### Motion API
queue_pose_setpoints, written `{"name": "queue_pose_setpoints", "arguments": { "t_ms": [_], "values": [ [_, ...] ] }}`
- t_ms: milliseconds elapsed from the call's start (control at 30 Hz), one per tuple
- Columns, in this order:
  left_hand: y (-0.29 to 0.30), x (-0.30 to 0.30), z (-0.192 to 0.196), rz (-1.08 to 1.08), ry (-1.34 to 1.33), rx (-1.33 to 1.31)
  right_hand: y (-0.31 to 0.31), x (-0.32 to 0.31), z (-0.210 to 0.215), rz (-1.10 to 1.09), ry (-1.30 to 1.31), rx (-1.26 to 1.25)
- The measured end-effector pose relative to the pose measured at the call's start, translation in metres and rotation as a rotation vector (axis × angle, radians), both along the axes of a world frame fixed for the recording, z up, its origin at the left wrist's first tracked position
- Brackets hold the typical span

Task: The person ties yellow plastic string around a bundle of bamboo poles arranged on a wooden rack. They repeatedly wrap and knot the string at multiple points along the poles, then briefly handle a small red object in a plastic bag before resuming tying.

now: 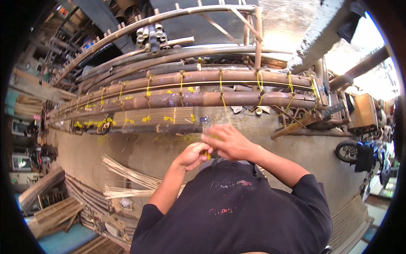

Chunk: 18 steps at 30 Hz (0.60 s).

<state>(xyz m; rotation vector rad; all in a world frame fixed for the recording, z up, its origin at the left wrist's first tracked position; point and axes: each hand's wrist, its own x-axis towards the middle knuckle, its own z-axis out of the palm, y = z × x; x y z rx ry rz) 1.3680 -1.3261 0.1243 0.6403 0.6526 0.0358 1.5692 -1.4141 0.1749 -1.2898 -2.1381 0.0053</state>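
Many yellow ties (223, 100) already round poles (169, 100); how many remain, cannot tell | cord (207, 156): on person's side of poles | left hand (192, 155): grip pinched on cord | right hand (227, 143): beside left, blurred, grip cannot tell

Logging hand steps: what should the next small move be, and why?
Probably hold the left hand steady and wind the yellow string snug with the right hand. The string is bunched in the left hand's grip, the right hand is blurred close beside it, suggesting motion, and similar yellow bundles show near the bamboo poles.
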Motion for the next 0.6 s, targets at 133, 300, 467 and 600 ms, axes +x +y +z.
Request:
{"name": "queue_pose_setpoints", "arguments": {
  "t_ms": [133,300,467,600],
  "values": [
    [0.013,0.010,-0.013,0.011,-0.092,-0.047,-0.010,0.010,-0.030,0.012,0.015,-0.421],
    [0.000,0.048,-0.009,0.198,-0.211,0.141,-0.013,0.014,-0.046,-0.285,0.806,-0.648],
    [-0.032,0.112,-0.009,0.326,-0.231,0.258,-0.012,0.041,-0.073,-0.174,1.090,-0.806],
    [-0.041,0.139,-0.029,0.497,-0.158,0.433,-0.032,0.117,-0.058,-0.298,0.798,-0.654]
  ]
}}
